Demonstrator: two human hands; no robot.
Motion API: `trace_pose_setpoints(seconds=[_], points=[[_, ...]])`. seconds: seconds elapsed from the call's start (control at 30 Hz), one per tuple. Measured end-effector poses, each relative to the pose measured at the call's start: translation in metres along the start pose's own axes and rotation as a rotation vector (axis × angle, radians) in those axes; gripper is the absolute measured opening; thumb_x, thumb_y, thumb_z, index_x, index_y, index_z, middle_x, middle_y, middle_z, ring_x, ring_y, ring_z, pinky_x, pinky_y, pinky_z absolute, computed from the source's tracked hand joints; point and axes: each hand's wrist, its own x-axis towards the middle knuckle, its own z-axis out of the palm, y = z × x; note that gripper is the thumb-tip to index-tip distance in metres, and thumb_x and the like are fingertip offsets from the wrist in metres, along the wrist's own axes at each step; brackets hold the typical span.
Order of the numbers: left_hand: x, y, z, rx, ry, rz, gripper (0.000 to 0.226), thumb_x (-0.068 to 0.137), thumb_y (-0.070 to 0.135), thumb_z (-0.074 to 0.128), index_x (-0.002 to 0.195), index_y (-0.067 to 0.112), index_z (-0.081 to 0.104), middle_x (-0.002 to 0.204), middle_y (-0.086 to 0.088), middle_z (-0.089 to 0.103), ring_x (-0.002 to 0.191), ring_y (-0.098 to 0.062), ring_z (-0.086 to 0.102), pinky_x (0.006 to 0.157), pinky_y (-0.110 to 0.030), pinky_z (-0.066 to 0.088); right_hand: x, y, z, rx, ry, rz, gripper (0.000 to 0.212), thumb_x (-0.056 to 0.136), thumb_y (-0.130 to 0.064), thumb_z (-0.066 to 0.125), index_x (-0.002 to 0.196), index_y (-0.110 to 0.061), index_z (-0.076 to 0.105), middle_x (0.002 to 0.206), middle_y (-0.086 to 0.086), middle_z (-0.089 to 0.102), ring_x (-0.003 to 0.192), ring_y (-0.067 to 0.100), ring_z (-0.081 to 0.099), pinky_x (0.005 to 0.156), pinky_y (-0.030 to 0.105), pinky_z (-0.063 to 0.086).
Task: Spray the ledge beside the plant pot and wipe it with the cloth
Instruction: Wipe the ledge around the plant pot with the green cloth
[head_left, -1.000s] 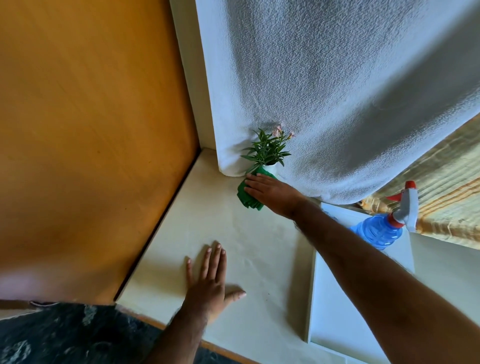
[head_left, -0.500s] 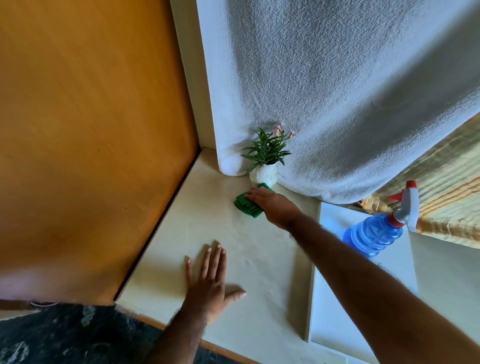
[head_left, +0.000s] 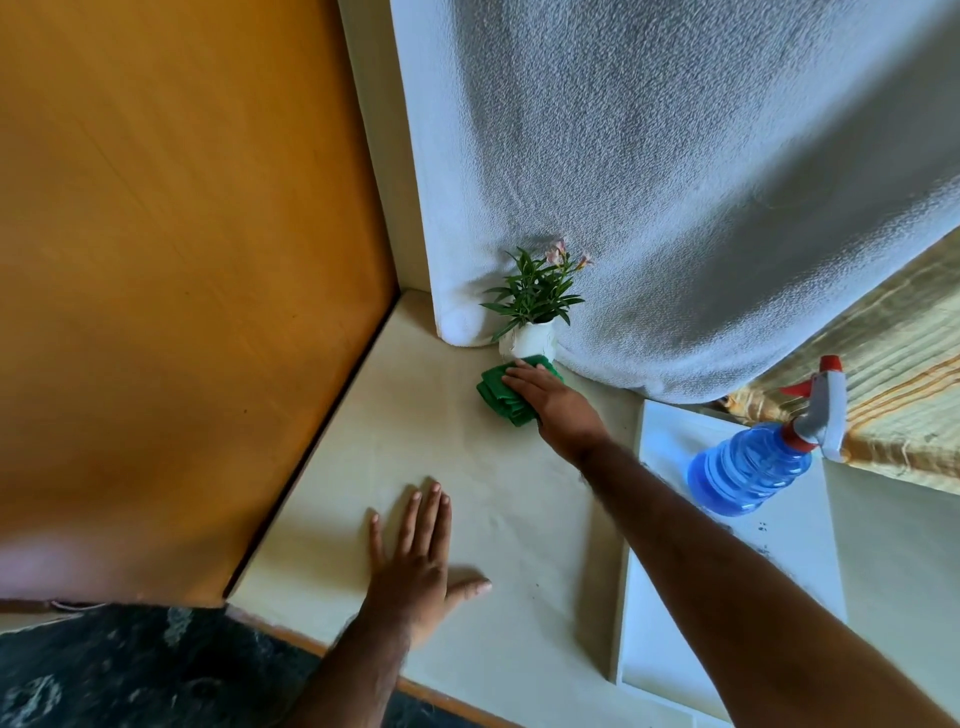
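A small white plant pot (head_left: 530, 340) with green leaves and pink flowers stands at the back of the cream ledge (head_left: 415, 447), against a white curtain. My right hand (head_left: 553, 397) presses flat on a folded green cloth (head_left: 498, 397) lying on the ledge just in front of the pot. My left hand (head_left: 415, 564) rests palm down on the ledge nearer to me, fingers spread, holding nothing. A blue spray bottle (head_left: 748, 467) with a red and grey trigger stands to the right on a white board.
An orange wooden panel (head_left: 182, 260) walls the ledge on the left. The white curtain (head_left: 675, 182) hangs over the back. The white board (head_left: 727, 597) lies along the ledge's right side. Dark patterned floor (head_left: 130, 670) shows below the front edge.
My right hand slid the green cloth from beside the pot toward me and slightly left, then back near the pot's base. The left hand and spray bottle stayed put.
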Motion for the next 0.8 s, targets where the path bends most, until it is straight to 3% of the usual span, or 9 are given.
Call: trace_pose_setpoints(seconds=[0.1, 0.23, 0.4, 0.47, 0.57, 0.67, 0.73, 0.8], points=[[0.001, 0.000, -0.002, 0.011, -0.055, -0.012, 0.116, 0.075, 0.092, 0.021, 0.151, 0.015, -0.020, 0.159, -0.005, -0.030, 0.139, -0.011, -0.040, 0.111, -0.063, -0.021, -0.001, -0.003, 0.000, 0.004, 0.012, -0.016, 0.069, 0.073, 0.025, 0.050, 0.136, -0.003, 0.053, 0.145, 0.015, 0.049, 0.139, 0.031, 0.038, 0.113, 0.052, 0.032], [0.002, -0.001, -0.001, 0.063, -0.106, -0.027, 0.116, 0.071, 0.095, 0.008, 0.146, 0.017, -0.033, 0.156, -0.003, -0.041, 0.141, -0.021, -0.040, 0.111, -0.064, -0.022, 0.014, -0.009, -0.013, -0.104, 0.093, -0.168, 0.065, 0.072, 0.025, 0.053, 0.132, 0.003, 0.055, 0.139, 0.020, 0.054, 0.134, 0.037, 0.045, 0.114, 0.051, 0.030], [0.002, -0.003, 0.004, 0.055, -0.076, -0.021, 0.117, 0.072, 0.096, 0.009, 0.149, 0.016, -0.028, 0.159, -0.004, -0.035, 0.143, -0.019, -0.037, 0.111, -0.064, -0.020, 0.028, -0.001, -0.020, -0.154, -0.013, -0.240, 0.051, 0.081, 0.019, 0.049, 0.129, 0.005, 0.058, 0.136, 0.024, 0.056, 0.130, 0.042, 0.047, 0.113, 0.053, 0.030], [0.002, -0.003, 0.004, 0.045, -0.049, -0.019, 0.117, 0.073, 0.095, 0.013, 0.151, 0.015, -0.022, 0.161, -0.005, -0.029, 0.146, -0.022, -0.031, 0.112, -0.064, -0.018, 0.025, 0.004, -0.016, -0.152, -0.072, -0.235, 0.051, 0.081, 0.018, 0.045, 0.129, 0.004, 0.058, 0.137, 0.024, 0.055, 0.131, 0.041, 0.047, 0.113, 0.050, 0.028], [0.001, -0.002, 0.004, 0.038, -0.037, -0.005, 0.116, 0.075, 0.094, 0.017, 0.152, 0.016, -0.021, 0.161, -0.005, -0.029, 0.142, -0.014, -0.037, 0.112, -0.064, -0.018, 0.019, 0.006, -0.003, -0.102, -0.125, -0.183, 0.061, 0.078, 0.024, 0.048, 0.133, 0.000, 0.055, 0.142, 0.020, 0.051, 0.135, 0.036, 0.043, 0.117, 0.045, 0.026], [-0.001, -0.002, 0.003, -0.003, 0.009, 0.001, 0.115, 0.076, 0.091, 0.025, 0.155, 0.013, -0.006, 0.164, -0.006, -0.014, 0.143, -0.011, -0.030, 0.112, -0.063, -0.014, 0.010, 0.004, 0.008, -0.006, -0.177, -0.025, 0.068, 0.081, 0.020, 0.048, 0.140, -0.013, 0.050, 0.151, 0.007, 0.044, 0.139, 0.026, 0.039, 0.115, 0.037, 0.032], [-0.001, -0.002, 0.003, 0.013, -0.030, -0.001, 0.115, 0.076, 0.091, 0.024, 0.153, 0.015, -0.014, 0.162, -0.005, -0.023, 0.142, -0.012, -0.034, 0.112, -0.064, -0.017, 0.008, -0.001, 0.009, 0.040, -0.152, 0.045, 0.071, 0.079, 0.018, 0.049, 0.141, -0.018, 0.050, 0.151, 0.002, 0.045, 0.139, 0.021, 0.040, 0.110, 0.032, 0.036], [0.000, -0.002, 0.002, 0.024, -0.048, -0.007, 0.115, 0.075, 0.092, 0.021, 0.152, 0.016, -0.020, 0.160, -0.004, -0.029, 0.142, -0.014, -0.035, 0.111, -0.064, -0.019, 0.010, -0.005, 0.007, 0.008, -0.100, -0.024, 0.072, 0.075, 0.020, 0.050, 0.139, -0.013, 0.052, 0.147, 0.007, 0.049, 0.137, 0.024, 0.041, 0.111, 0.033, 0.035]])
